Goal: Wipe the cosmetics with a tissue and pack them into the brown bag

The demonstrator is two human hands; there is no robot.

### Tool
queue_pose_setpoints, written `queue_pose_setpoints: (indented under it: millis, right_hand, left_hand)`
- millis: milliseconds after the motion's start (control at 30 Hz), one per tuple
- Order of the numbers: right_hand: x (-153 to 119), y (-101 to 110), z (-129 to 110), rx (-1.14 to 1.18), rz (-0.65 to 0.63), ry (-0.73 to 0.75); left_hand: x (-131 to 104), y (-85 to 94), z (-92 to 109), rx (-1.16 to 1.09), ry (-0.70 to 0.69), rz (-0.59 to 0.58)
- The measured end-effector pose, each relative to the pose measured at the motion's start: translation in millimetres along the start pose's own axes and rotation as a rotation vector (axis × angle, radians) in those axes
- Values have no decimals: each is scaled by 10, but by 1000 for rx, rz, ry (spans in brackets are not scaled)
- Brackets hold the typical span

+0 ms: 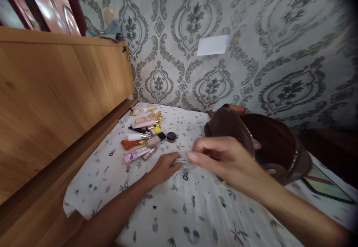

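My left hand [167, 166] is low over the patterned white cloth [167, 217], its fingers closed on a small grey-blue item [179, 161] that I cannot make out. Just to its right, my right hand [218, 155] is blurred, thumb and fingers bent close together near the same item; whether it grips anything is hidden by the blur. Behind my left hand lie cosmetic tubes and bottles, among them a purple-and-white tube [136, 155], an orange bottle [131, 144] and a round black jar [171, 136]. An open brown bag [268, 139] stands beyond my right hand.
A wooden cabinet [61, 86] rises on the left. Patterned wallpaper with a white paper [213, 45] on it is behind the cloth. A dark-edged flat object [326, 183] lies right of the bag. A blue cloth [107, 31] rests on the cabinet.
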State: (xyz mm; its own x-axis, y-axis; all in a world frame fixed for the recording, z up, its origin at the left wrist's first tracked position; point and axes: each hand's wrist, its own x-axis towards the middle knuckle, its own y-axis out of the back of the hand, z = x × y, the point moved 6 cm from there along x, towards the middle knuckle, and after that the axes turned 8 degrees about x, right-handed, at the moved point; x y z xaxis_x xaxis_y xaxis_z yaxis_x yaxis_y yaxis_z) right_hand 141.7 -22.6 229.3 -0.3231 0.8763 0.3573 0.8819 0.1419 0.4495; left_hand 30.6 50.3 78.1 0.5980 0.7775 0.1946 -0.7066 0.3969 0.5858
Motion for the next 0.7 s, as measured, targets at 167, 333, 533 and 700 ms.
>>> queue_pose_setpoints:
  millis: [167, 333, 533, 700]
  right_hand:
    - [518, -181, 1228, -185, 167, -313]
    - [643, -273, 1998, -379, 211, -519]
    - [921, -374, 1955, -515, 176, -495]
    - [1378, -605, 1876, -578, 56, -498]
  left_hand:
    - [19, 84, 69, 54, -50, 134]
    - [46, 242, 70, -123, 16, 229]
    - [60, 186, -27, -216, 92, 204]
    - [43, 25, -31, -223, 98, 101]
